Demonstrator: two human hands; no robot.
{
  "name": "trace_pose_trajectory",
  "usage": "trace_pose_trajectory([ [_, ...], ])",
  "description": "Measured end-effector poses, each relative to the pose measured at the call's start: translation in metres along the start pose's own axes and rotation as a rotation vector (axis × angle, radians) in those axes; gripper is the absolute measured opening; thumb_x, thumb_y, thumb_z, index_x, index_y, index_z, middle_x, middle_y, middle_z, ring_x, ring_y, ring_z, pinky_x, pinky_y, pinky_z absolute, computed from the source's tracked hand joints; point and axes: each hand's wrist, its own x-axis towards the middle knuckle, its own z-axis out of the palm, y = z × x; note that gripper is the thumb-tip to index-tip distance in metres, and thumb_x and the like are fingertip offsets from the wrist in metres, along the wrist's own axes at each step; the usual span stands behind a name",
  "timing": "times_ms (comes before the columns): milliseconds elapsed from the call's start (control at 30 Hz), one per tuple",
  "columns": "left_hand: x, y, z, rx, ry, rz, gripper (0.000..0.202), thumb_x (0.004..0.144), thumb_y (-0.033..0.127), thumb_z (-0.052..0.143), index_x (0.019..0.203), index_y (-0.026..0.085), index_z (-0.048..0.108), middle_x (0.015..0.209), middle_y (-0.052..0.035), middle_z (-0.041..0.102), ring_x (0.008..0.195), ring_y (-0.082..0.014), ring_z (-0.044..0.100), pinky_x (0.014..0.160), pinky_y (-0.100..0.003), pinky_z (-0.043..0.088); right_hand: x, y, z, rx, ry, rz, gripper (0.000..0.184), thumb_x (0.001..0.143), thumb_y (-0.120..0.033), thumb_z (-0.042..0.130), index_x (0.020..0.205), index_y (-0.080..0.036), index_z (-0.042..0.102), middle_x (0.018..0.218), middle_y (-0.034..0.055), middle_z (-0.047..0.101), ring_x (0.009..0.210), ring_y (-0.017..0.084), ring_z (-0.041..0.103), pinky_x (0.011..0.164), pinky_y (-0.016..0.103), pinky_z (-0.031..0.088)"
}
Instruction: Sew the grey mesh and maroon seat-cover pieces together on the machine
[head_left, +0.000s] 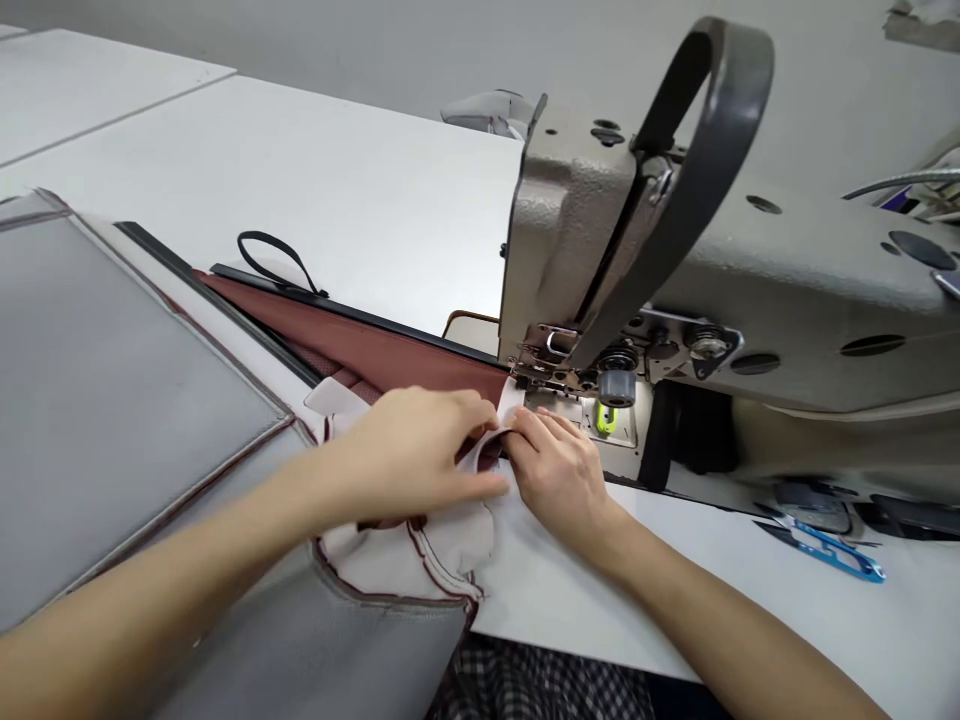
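A large sewn cover (135, 380) of grey and dark red material, turned with its seams outward, lies across the left side and runs up to the sewing machine (577, 230). My right hand (559, 475) pinches a pale folded edge of it just in front of the presser foot area. Close beside it, my left hand (420, 450) is over the same fold, thumb stretched out and apart from the curved fingers. The red panel (375, 345) with a black-bound edge passes behind my left hand toward the needle. The needle itself is hard to make out.
Blue thread snips (832, 550) lie on the white table (915, 620) at the right. A black strap loop (281, 255) stands up from the panel's edge. A yellow-green piece (606, 418) sits on the machine's plate. A grey-white item (487, 112) lies at the table's back.
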Motion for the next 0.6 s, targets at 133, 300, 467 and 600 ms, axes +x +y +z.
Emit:
trace_pose_trajectory([
  [133, -0.008, 0.001, 0.016, -0.104, 0.136, -0.091, 0.012, 0.081, 0.023, 0.052, 0.081, 0.020, 0.063, 0.081, 0.0005, 0.066, 0.071, -0.0152, 0.060, 0.061, -0.026, 0.038, 0.002, -0.007, -0.003, -0.002, -0.019, 0.002, 0.017, 0.091, -0.011, 0.054, 0.080, -0.016, 0.067, 0.085, 0.0068, 0.062, 0.083, 0.020, 0.053, 0.075, 0.034, 0.045],
  [300, -0.001, -0.010, 0.018, -0.105, 0.376, -0.035, 0.016, 0.086, 0.026, 0.053, 0.084, 0.018, 0.066, 0.083, 0.0005, 0.067, 0.072, -0.0140, 0.061, 0.063, -0.025, 0.043, 0.006, -0.024, -0.001, 0.058, 0.038, -0.106, 0.018, 0.092, -0.010, 0.052, 0.089, -0.013, 0.070, 0.085, 0.0057, 0.068, 0.076, 0.019, 0.056, 0.065, 0.032, 0.045],
  [467, -0.001, -0.019, 0.040, 0.174, 0.378, 0.270, 0.026, 0.092, 0.016, 0.046, 0.102, 0.017, 0.070, 0.083, -0.0009, 0.063, 0.072, -0.0132, 0.061, 0.064, -0.025, 0.045, -0.004, -0.038, -0.002, -0.053, 0.092, -0.153, 0.023, 0.089, -0.003, 0.046, 0.085, -0.006, 0.069, 0.082, 0.0133, 0.070, 0.074, 0.021, 0.064, 0.057, 0.032, 0.048],
  [600, 0.002, -0.024, 0.058, 0.266, 0.412, 0.359, 0.024, 0.094, 0.014, 0.048, 0.102, 0.018, 0.071, 0.075, 0.0004, 0.056, 0.064, -0.0121, 0.055, 0.057, -0.023, 0.042, -0.015, -0.046, -0.002, -0.058, 0.123, -0.149, 0.026, 0.088, -0.001, 0.045, 0.091, -0.001, 0.070, 0.095, 0.0212, 0.073, 0.092, 0.027, 0.070, 0.062, 0.033, 0.054],
])
